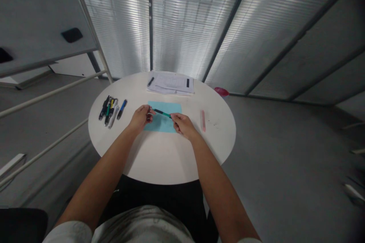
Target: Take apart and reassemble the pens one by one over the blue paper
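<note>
A green and black pen (162, 112) is stretched between my two hands above a light blue sheet (164, 126) on the round white table. My left hand (142, 117) pinches the pen's left end, its fingers closed. The pen's green right end is gripped by my right hand (183, 124). Several pens (108, 111) lie in a pile to the left, with a blue pen (122, 109) just beside them. To the right of the sheet lies a pink stick-like object (202, 120).
Papers (171, 83) with a dark pen on them lie at the far side of the table (162, 167). Small dark bits are near the pink object. A whiteboard on a white frame stands at the left, and a red object (221, 91) shows beyond the table's far right edge.
</note>
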{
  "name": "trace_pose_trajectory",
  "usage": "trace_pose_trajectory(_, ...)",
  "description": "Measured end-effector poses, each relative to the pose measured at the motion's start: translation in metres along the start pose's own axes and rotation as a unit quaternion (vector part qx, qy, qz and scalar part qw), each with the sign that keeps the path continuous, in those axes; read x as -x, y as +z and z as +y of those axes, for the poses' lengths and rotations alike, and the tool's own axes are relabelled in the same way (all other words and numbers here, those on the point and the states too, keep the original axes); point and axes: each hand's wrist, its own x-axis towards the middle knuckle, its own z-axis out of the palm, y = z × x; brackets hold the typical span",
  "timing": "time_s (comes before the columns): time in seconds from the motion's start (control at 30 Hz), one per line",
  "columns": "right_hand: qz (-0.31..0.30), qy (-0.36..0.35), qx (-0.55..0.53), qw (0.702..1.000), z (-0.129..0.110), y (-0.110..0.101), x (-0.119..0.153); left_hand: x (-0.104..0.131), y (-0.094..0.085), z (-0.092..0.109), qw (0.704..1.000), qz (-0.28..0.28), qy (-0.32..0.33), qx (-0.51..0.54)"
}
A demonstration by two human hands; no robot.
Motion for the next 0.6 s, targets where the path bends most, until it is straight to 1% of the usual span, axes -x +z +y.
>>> trace_pose_trajectory(0.07,0.011,-0.01,-0.009,1.0,0.0,-0.001,-0.001,0.0,0.0,0.001,1.0,-0.005,-0.008,0.001)
trace_pose_trajectory(0.13,0.033,-0.021,-0.024,0.999,-0.001,-0.003,-0.002,-0.002,-0.001,-0.001,1.0,0.001,-0.002,-0.021)
trace_pose_trajectory(0.2,0.064,-0.032,-0.033,0.997,-0.002,-0.006,-0.003,-0.004,-0.003,-0.005,0.995,0.026,0.036,-0.087)
trace_pose_trajectory(0.23,0.08,-0.039,-0.033,0.995,-0.003,-0.007,-0.004,-0.004,-0.004,-0.008,0.986,0.046,0.068,-0.144)
trace_pose_trajectory(0.27,0.097,-0.046,-0.029,0.994,-0.003,-0.008,-0.004,-0.005,-0.005,-0.012,0.97,0.052,0.109,-0.212)
trace_pose_trajectory(0.33,0.122,-0.061,-0.013,0.991,-0.004,-0.009,-0.005,-0.006,-0.008,-0.018,0.921,0.043,0.18,-0.342)
trace_pose_trajectory(0.4,0.133,-0.067,0.007,0.989,-0.004,-0.008,-0.006,-0.006,-0.011,-0.024,0.87,0.019,0.218,-0.441)
trace_pose_trajectory(0.47,0.135,-0.065,0.023,0.988,-0.003,-0.007,-0.007,-0.008,-0.014,-0.027,0.838,-0.002,0.227,-0.497)
trace_pose_trajectory(0.53,0.133,-0.064,0.036,0.988,-0.003,-0.006,-0.008,-0.01,-0.017,-0.029,0.828,-0.012,0.222,-0.515)
trace_pose_trajectory(0.6,0.133,-0.067,0.044,0.988,-0.002,-0.006,-0.008,-0.011,-0.019,-0.029,0.838,-0.023,0.218,-0.499)
